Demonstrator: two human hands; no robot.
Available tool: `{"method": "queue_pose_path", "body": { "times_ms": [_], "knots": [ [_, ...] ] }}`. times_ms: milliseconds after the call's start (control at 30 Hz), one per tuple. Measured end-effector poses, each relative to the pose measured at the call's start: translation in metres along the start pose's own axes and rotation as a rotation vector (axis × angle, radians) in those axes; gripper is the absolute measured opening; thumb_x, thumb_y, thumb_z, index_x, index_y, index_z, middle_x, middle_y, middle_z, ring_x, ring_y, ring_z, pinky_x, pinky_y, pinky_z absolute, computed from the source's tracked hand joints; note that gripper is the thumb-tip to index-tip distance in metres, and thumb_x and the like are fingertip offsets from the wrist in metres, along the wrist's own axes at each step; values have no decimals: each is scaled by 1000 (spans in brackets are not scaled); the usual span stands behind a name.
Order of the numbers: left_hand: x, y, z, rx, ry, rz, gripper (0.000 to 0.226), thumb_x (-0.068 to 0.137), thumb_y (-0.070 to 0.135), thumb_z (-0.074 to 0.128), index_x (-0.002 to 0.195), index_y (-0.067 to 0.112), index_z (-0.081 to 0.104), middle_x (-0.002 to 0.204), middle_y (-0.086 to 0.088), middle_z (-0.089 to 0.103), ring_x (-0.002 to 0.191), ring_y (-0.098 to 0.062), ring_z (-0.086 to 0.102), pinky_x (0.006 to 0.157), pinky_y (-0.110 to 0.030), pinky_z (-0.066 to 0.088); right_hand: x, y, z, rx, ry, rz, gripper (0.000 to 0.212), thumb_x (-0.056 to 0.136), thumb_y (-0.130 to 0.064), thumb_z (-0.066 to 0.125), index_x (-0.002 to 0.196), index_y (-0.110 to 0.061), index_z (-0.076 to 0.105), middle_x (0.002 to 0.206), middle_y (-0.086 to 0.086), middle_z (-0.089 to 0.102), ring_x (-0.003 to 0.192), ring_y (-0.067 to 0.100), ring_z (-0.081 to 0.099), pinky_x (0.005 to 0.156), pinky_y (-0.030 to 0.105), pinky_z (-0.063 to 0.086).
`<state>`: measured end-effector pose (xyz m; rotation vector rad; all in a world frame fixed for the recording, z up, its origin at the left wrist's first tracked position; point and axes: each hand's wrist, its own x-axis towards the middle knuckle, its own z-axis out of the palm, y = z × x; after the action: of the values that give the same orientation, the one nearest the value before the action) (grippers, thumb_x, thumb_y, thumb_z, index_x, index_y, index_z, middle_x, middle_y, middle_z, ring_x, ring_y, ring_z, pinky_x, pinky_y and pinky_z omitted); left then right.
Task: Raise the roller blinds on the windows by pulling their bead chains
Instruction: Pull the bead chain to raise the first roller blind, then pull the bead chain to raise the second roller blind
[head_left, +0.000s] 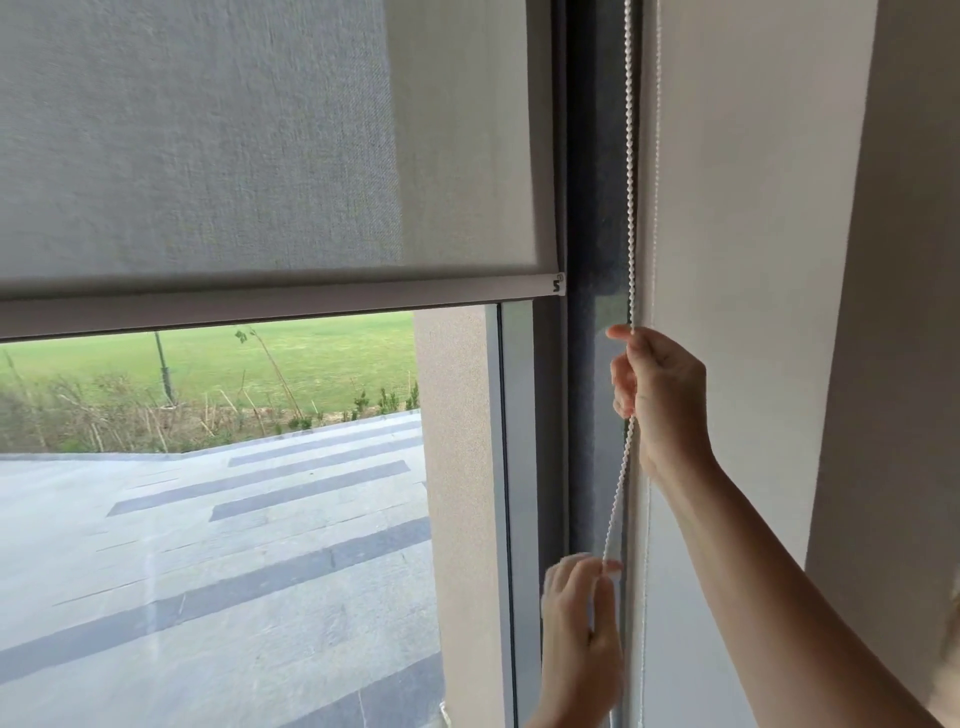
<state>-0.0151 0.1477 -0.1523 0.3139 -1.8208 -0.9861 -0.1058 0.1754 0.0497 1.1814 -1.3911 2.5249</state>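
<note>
Right hand (660, 395) is gripping the bead chain (630, 182) high up; its grip is clamped on the front strand, fingers curled round it, with the thumb tip at the top where the strand enters the fist. Left hand (582, 623) is sitting lower on the same strand, its grip pinched together on the beads at the fingertips; this hand is slightly blurred. Between the two grips the strand is running straight and slanting a little leftward toward the lower grip. Above the upper grip it is rising vertically along the dark window frame (592, 208) and leaving the view at the top. The chain's back strand (657, 156) is hanging just right of the upper grip, against the pale wall (753, 208). Left of both grips, the grey roller blind (234, 145) is covering the upper part of the glass; its bottom bar (270, 304) is lying a little above the upper grip's level. Below the bar, paving and grass are showing outside.
</note>
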Motion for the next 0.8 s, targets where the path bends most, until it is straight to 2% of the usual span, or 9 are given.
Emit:
{"method": "queue_pose_path", "body": {
  "times_ms": [67, 100, 167, 200, 267, 333, 400, 600, 800],
  "knots": [
    [10, -3, -11, 243, 105, 3, 28, 96, 19, 47, 117, 34, 56, 125, 21, 54, 124, 3, 36, 102, -19, 29, 6, -1, -2, -101, 161, -9, 27, 94, -12, 46, 109, -21, 66, 67, -8, 67, 53, 8, 56, 52, 26, 48],
    [18, -2, -19, 323, 137, -8, 32, 97, 22, 45, 126, 33, 50, 135, 19, 48, 131, 3, 28, 107, -22, 22, 9, -1, -2, -137, 211, -17, 33, 92, -11, 46, 120, -21, 60, 86, -4, 71, 73, 10, 64, 70, 30, 54],
    [39, 1, -43, 406, 167, 15, 37, 97, 30, 40, 133, 31, 45, 143, 13, 42, 138, -4, 23, 113, -31, 18, 14, 4, -4, -277, 265, -69, 48, 90, -11, 47, 137, -20, 45, 126, 3, 60, 114, 18, 55, 102, 37, 43],
    [50, 4, -57, 440, 183, 44, 37, 97, 31, 38, 133, 31, 47, 145, 11, 42, 139, -8, 23, 113, -34, 19, 14, 6, -2, -379, 283, -125, 54, 89, -10, 48, 141, -19, 39, 139, 7, 49, 126, 23, 45, 109, 36, 34],
    [72, 12, -90, 487, 217, 84, 35, 96, 29, 38, 127, 31, 54, 145, 6, 46, 138, -13, 30, 112, -38, 23, 12, 8, 8, -534, 279, -300, 62, 85, -6, 49, 144, -15, 35, 149, 13, 35, 134, 31, 32, 112, 37, 25],
    [89, 19, -126, 552, 247, 104, 32, 96, 26, 42, 123, 28, 59, 143, 2, 49, 134, -18, 38, 109, -40, 30, 8, 11, 25, -596, 210, -466, 62, 82, -6, 50, 142, -12, 38, 150, 17, 33, 136, 34, 29, 113, 41, 21],
    [98, 23, -160, 640, 275, 111, 28, 97, 22, 49, 123, 25, 60, 143, -1, 51, 132, -20, 42, 108, -41, 34, 2, 15, 46, -613, 107, -540, 61, 81, -9, 50, 141, -14, 40, 150, 17, 32, 138, 33, 28, 114, 43, 21],
    [75, 31, -261, 834, 408, 80, 26, 96, 23, 49, 118, 23, 63, 133, -1, 59, 125, -20, 48, 104, -41, 41, -37, 49, 127, -583, -204, -542, 64, 79, -11, 52, 140, -20, 39, 151, 13, 32, 139, 31, 26, 108, 47, 24],
    [6, 51, -378, 990, 557, -21, 27, 94, 20, 48, 115, 18, 64, 128, -5, 62, 121, -22, 52, 102, -29, 35, -113, 68, 227, -481, -472, -479, 64, 75, -9, 55, 136, -22, 42, 148, 9, 35, 137, 29, 28, 104, 53, 35]
  ]
}}
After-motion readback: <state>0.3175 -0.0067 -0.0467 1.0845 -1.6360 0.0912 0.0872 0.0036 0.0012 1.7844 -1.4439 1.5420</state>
